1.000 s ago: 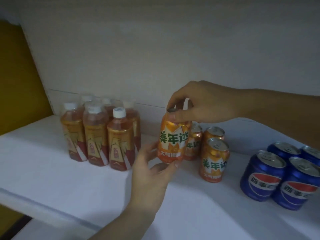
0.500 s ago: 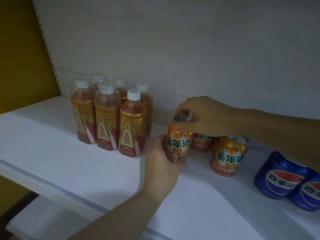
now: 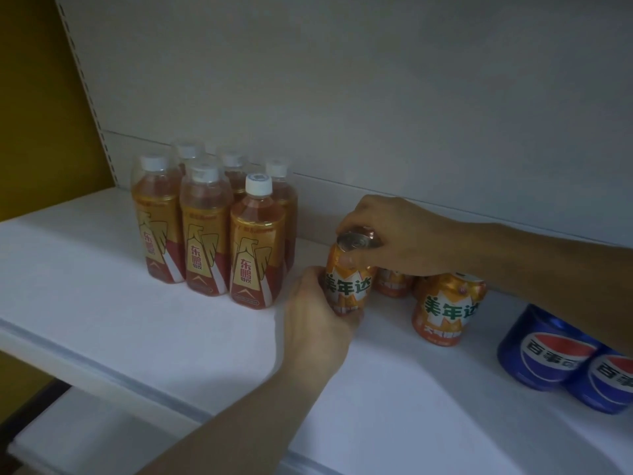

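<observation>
An orange soda can (image 3: 347, 286) with green lettering stands upright on the white shelf (image 3: 102, 303), just right of the bottles. My right hand (image 3: 394, 234) reaches in from the right and grips the can's top rim with thumb and fingers. My left hand (image 3: 315, 323) comes up from below and wraps around the can's lower body. More orange cans stand beside it: one in front at the right (image 3: 447, 308), another (image 3: 392, 281) behind, partly hidden by my right hand.
Several amber drink bottles (image 3: 253, 248) with white caps stand grouped at the left. Two blue cola cans (image 3: 548, 347) sit at the right edge. The shelf's back panel (image 3: 342, 97) is white, its front lip (image 3: 137, 378) runs diagonally, and a yellow wall (image 3: 34, 97) is at the left.
The orange can was held tilted above the shelf and has come down upright onto it. My left hand went from cupping under it to wrapping its side. The view shifted left.
</observation>
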`<state>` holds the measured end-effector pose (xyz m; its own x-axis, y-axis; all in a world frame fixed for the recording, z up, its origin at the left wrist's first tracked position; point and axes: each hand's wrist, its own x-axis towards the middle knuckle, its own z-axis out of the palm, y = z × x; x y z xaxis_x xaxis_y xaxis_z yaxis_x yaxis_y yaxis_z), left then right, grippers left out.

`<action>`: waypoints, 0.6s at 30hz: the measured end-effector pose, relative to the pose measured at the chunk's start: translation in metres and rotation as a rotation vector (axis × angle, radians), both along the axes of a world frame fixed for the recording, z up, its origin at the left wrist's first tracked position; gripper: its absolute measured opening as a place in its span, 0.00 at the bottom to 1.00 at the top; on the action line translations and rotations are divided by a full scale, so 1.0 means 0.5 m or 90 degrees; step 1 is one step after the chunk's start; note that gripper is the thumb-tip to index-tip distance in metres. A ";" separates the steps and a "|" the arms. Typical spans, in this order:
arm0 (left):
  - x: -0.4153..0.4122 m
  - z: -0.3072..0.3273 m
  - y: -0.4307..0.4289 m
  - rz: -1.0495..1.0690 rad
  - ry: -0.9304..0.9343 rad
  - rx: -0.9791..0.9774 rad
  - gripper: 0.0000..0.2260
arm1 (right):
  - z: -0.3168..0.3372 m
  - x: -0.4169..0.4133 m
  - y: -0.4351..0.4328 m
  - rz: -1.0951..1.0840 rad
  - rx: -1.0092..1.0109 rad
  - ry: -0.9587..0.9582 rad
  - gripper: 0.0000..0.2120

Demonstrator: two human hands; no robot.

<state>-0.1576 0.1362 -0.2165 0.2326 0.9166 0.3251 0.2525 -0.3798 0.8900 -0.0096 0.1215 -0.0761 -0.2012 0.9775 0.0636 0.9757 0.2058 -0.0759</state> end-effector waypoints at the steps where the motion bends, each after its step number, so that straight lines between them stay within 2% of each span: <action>1: 0.000 -0.001 0.001 0.003 0.002 0.005 0.25 | 0.005 0.001 -0.001 0.005 0.004 -0.005 0.20; 7: 0.001 -0.004 0.003 0.000 0.014 0.014 0.26 | 0.044 0.046 0.017 -0.048 0.083 0.012 0.14; 12: 0.002 -0.002 0.001 0.002 0.017 0.021 0.25 | 0.028 0.074 0.047 -0.071 -0.043 0.001 0.21; 18: 0.004 -0.004 0.004 0.008 0.024 0.021 0.25 | 0.018 0.080 0.074 -0.044 -0.109 0.037 0.23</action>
<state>-0.1558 0.1381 -0.2183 0.2335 0.9085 0.3465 0.2907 -0.4053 0.8667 0.0303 0.1586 -0.0672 -0.1340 0.9864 -0.0956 0.9799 0.1175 -0.1614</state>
